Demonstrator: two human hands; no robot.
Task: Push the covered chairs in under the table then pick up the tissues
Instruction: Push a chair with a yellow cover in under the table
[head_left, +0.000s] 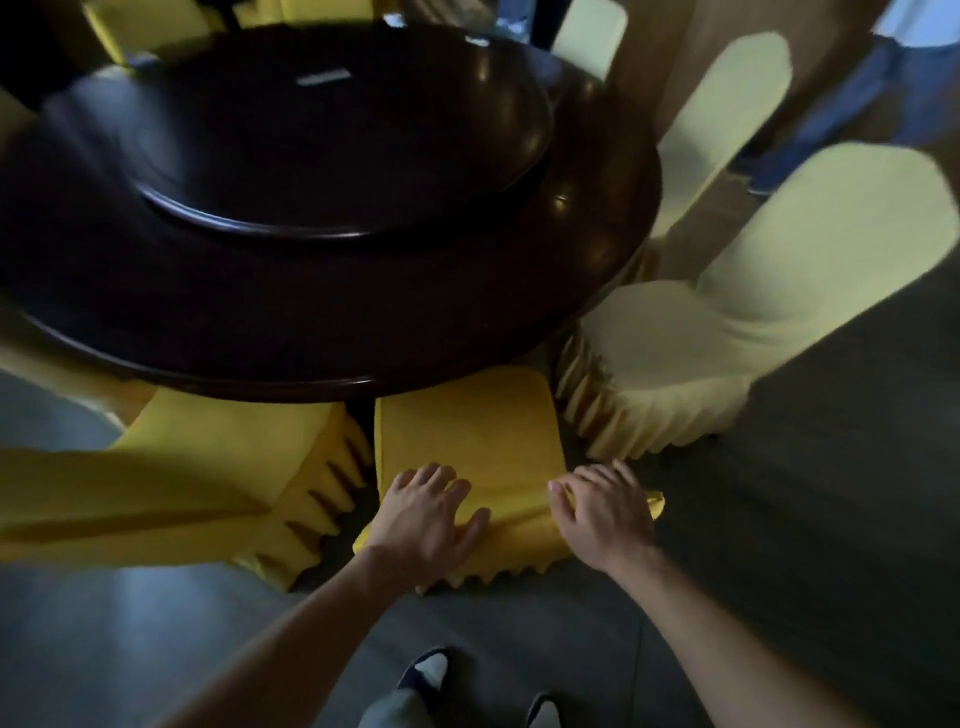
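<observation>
Both hands are on the top of the yellow covered chair (467, 447) right in front of the person. The left hand (426, 512) lies flat on the near left part of the chair back, fingers spread and fairly straight, thumb out to the right on the fabric. The right hand (602, 512) sits at the near right corner, fingers also spread and slightly bent over the edge of the cover; it looks like it's resting there rather than grabbing, but the blur makes that hard to call.

That chair is mostly tucked in, its far end going under the rim of the dark round table (467, 322). The table has a big dark turntable (337, 140) on top. There's a small pale rectangle (324, 78) on the far side of the turntable, might be the tissues, too smeared to say.

Left of the held chair is another yellow chair (208, 467), angled, its pleated skirt just beside the first one. On the right is a pale cream chair (727, 332) close to the table edge, with another cream chair (717, 130) farther back. Grey floor (831, 493) and the person's shoes (426, 670) at the near edge.
</observation>
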